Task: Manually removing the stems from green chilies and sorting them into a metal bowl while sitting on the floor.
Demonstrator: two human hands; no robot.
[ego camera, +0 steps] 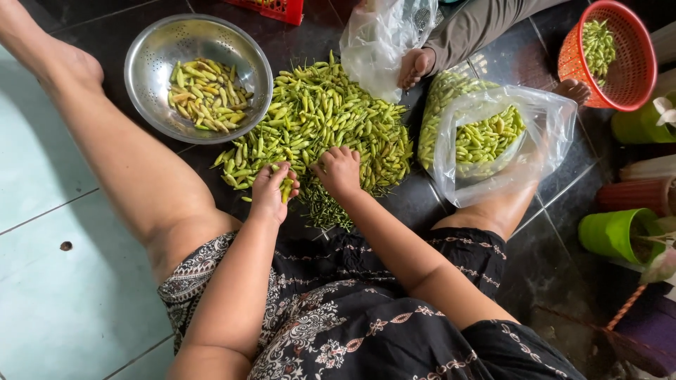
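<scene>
Sitting on the floor (42, 211), legs spread wide around a big pile of green chillies (324, 119) heaped on the dark tiles. Left hand (271, 191) curling at the near edge of the pile — grip closed on a few chillies, their yellow-green tips poking out between the fingers. Right hand (340, 171) lying just beside it, knuckles up, fingers bent down into the chillies; impossible to tell whether that grip is pinching one or merely pressing on the heap. A scatter of thin green stems (322, 210) lying just below both hands, between the pile and the patterned black dress.

Resting on the floor to the left of the pile, touching its edge: a perforated steel bowl (151, 56) holding paler, yellowish chillies. To the right, a clear plastic bag (549, 134) standing open and partly filled with green chillies — leaning against the right leg. Farther right, a red plastic basket (637, 77) tilting, more chillies inside. Another person's bare feet and a second, crumpled clear bag (377, 42) showing beyond the pile. Green cups (609, 232) standing at the far right edge.
</scene>
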